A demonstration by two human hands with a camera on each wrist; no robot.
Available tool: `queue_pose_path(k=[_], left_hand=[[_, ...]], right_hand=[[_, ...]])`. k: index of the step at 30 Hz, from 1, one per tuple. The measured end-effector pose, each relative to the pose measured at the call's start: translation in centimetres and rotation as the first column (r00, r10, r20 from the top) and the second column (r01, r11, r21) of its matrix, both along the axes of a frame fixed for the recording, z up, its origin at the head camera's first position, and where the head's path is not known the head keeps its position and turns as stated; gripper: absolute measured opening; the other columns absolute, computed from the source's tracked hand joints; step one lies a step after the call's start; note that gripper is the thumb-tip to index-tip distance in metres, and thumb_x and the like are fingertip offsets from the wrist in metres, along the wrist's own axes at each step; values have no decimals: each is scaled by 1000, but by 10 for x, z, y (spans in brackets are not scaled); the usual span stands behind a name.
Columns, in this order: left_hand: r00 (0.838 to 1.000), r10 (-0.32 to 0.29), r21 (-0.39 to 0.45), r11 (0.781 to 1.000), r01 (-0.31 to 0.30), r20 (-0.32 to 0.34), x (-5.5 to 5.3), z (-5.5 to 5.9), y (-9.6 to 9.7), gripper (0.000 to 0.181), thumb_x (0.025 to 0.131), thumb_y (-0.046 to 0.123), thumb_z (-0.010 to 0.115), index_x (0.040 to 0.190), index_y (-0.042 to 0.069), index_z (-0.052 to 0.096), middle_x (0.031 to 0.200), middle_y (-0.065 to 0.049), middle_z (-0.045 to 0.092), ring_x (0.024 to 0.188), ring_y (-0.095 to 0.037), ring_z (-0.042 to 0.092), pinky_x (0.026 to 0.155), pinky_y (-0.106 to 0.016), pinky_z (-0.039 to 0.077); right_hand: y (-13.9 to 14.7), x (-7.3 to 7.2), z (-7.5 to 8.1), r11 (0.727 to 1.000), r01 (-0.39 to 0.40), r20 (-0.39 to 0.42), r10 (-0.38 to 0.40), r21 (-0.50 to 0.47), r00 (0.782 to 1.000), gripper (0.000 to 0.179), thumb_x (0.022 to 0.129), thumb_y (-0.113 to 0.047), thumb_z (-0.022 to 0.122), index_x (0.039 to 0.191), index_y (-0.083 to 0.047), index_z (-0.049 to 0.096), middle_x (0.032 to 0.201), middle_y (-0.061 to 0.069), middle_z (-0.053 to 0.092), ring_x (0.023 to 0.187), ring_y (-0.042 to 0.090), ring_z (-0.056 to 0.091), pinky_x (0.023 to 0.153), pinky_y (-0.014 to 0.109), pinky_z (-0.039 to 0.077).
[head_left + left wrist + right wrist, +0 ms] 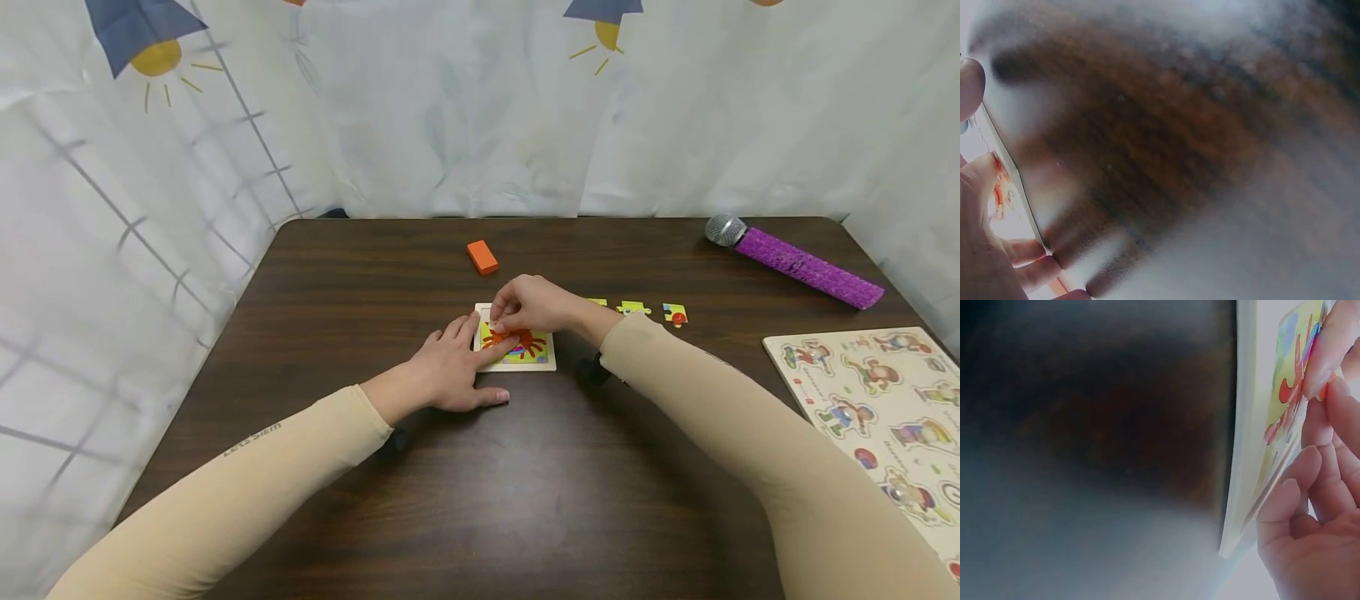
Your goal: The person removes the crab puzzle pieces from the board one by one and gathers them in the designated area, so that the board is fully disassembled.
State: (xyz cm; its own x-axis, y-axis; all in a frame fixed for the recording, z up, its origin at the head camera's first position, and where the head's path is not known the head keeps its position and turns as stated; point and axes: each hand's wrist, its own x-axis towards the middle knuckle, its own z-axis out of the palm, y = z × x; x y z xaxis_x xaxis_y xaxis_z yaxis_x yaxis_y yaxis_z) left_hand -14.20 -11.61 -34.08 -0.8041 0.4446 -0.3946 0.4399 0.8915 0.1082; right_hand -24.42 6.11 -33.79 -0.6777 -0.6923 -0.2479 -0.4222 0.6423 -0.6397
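A small white-framed puzzle board (551, 358) with a red crab picture on yellow lies on the dark table. My left hand (453, 368) rests along its left side, fingers straight, the index finger reaching across the crab picture. My right hand (534, 303) is over the upper left part of the board and pinches a puzzle piece (1322, 392), mostly hidden by the fingertips, with a bit of orange showing. In the left wrist view, fingers of the left hand (985, 237) touch the board's edge.
Loose yellow puzzle pieces (633, 307) lie right of the board, partly behind the right forearm. An orange block (482, 257) sits farther back. At the right are a purple-handled microphone (802, 265) and a large wooden picture board (825, 383). A white curtain (480, 108) hangs behind the table.
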Motion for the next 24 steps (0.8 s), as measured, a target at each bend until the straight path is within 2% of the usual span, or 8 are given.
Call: queue_pose_path(k=[5,14,19,24], left_hand=[[1000,-5,-3,1000,5,-5,0,-1,0,80,94,70,53,162,41,22,170,-25,3,157,-42,11,119,-65,27],[1000,-3,-7,1000,3,-9,-1,0,1,79,95,69,52,162,40,23,170,-25,4,157,-42,12,119,-64,28],[1000,6,-12,1000,-6,2,0,1,1,79,95,70,52,162,42,21,170,-26,3,157,-42,11,120,-63,28],[1000,9,-9,1000,-9,-7,1,1,1,80,95,70,53,162,42,21,170,-26,4,157,-42,12,120,-63,28]], right_hand=[[0,0,-2,1000,10,10,-10,9,1000,12,95,-19,74,101,-9,77,89,3,73,79,16,61,74,25,52],[2,-2,-1,1000,-8,15,8,-9,1000,11,98,-17,70,101,-7,74,88,4,69,79,16,58,74,25,50],[9,-3,1,999,25,6,-25,-35,1000,12,98,-17,70,102,-7,74,87,3,68,78,17,57,73,27,48],[29,-6,6,994,79,6,-79,-70,997,13,99,-18,69,103,-7,74,91,5,71,85,18,58,81,30,49]])
